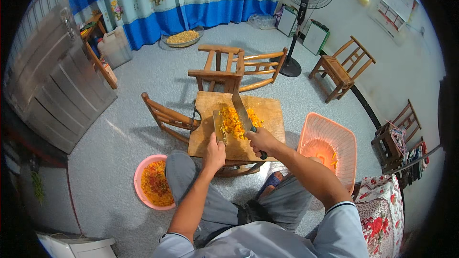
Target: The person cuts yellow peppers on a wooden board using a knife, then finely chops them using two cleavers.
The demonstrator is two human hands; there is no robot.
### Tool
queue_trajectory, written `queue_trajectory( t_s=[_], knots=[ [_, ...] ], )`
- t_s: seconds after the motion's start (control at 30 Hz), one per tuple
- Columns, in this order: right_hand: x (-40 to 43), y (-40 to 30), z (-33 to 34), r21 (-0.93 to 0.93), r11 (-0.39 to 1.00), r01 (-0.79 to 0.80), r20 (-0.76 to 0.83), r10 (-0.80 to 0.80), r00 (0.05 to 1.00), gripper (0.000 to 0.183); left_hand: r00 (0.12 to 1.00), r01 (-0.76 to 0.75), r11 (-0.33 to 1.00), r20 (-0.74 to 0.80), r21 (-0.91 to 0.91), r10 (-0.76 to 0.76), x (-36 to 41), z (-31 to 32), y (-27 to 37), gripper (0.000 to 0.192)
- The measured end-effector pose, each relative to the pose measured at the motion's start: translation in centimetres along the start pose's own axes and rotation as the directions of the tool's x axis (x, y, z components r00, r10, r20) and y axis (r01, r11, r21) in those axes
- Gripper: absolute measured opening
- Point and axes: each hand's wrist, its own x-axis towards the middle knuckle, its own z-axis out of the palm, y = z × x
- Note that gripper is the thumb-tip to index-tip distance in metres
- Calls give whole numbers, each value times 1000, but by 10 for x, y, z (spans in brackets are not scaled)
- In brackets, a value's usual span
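Note:
My right hand (263, 141) grips the dark handle of a kitchen cleaver (241, 110). Its blade slants across a heap of chopped orange-yellow vegetable pieces (231, 122), some of which lie to its right. On the heap's left side, my left hand (214, 153) holds a second flat metal blade (216, 120), seen nearly edge-on; its handle is hidden by the fingers. Both blades are over a wooden cutting board (206, 102), which has a dark carrying handle on its left edge. What supports the board is mostly covered by it.
A pink basin (137, 181) of chopped vegetables stands left of my knee. To the right is an orange plastic basket (326, 132) with a few pieces inside. Wooden chairs (215, 73) (168, 114) surround the board's far and left sides. Beyond stands a pedestal fan (289, 66).

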Motion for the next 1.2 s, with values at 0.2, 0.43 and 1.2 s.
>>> queue_trajectory(
  t_s=[0.2, 0.43, 1.2],
  knots=[
    [16, 28, 10, -117, 993, 16, 15, -14, 1000, 22, 981, -171, 985, -88, 15, 171, 20, 10, -33, 54],
    [28, 48, 22, -165, 968, 191, -83, -207, 975, 21, 995, -99, 995, -34, 10, 99, 12, 7, -13, 54],
    [18, 29, 2, -293, 956, -30, -56, 15, 998, 30, 995, -89, 995, -41, 37, 91, 13, 7, -19, 52]
  ],
)
